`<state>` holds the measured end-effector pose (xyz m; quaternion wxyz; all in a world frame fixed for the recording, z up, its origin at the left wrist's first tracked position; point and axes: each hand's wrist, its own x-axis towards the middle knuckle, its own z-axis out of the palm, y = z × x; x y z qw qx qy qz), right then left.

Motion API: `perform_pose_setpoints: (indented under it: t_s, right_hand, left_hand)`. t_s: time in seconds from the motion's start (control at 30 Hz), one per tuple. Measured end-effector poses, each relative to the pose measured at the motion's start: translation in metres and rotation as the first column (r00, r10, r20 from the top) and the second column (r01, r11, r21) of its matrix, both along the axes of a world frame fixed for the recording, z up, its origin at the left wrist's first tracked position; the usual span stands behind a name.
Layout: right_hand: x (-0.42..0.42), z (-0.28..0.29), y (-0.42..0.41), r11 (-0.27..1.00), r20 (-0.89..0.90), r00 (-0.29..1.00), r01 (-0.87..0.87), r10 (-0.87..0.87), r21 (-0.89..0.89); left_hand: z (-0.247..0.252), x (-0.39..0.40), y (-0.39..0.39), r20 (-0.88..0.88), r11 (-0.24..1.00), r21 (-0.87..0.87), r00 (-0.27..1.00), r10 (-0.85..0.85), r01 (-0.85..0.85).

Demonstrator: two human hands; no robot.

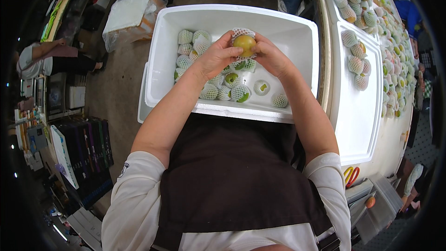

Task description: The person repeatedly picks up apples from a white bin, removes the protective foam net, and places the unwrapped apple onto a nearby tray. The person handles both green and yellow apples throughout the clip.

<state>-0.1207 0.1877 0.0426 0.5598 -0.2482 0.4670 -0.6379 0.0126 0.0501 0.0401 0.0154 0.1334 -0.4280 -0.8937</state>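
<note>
A round yellow-green fruit (244, 45) is held between my left hand (220, 54) and my right hand (270, 55), above a white foam box (292, 38). A white foam net sleeve (244, 32) surrounds the fruit, leaving its near face bare. Both thumbs press on that face, while the other fingers are mostly hidden behind. Several net-wrapped fruits lie inside the box, mainly at its left and middle. Closer to the near wall sit one wrapped fruit (261, 87) and another (279, 100), apart from the pile.
To the right, a table bears a white foam lid (355, 122) with several wrapped fruits on it. Beyond spreads a large heap of wrapped fruits (393, 76). Scissors (351, 176) lie near the table's close end. A plastic-covered box (130, 17) stands on the floor; other people are around.
</note>
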Motion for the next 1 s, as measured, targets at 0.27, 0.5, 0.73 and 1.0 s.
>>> perform_pose_setpoints:
  t_s: [0.27, 0.5, 0.73, 1.0]
  right_hand:
    - [0.001, -0.004, -0.005, 0.997, 0.076, 0.994, 0.071, -0.073, 0.028]
    - [0.000, -0.010, -0.007, 0.957, 0.204, 0.939, 0.248, -0.276, 0.151]
    - [0.005, 0.006, -0.004, 0.964, 0.172, 0.960, 0.189, -0.221, 0.185]
    - [0.002, 0.000, -0.003, 0.906, -0.743, 0.624, 0.420, -0.243, 0.057]
  left_hand:
    - [-0.002, -0.001, 0.000, 0.022, 0.992, -0.115, 0.999, -0.050, 0.052]
    - [0.001, -0.001, 0.004, 0.050, 0.998, -0.062, 0.999, -0.012, 0.015]
    - [0.000, 0.002, 0.000, -0.011, 0.993, 0.101, 0.998, -0.064, 0.065]
    - [-0.002, -0.003, 0.000, 0.212, 0.960, -0.274, 0.969, 0.123, -0.062]
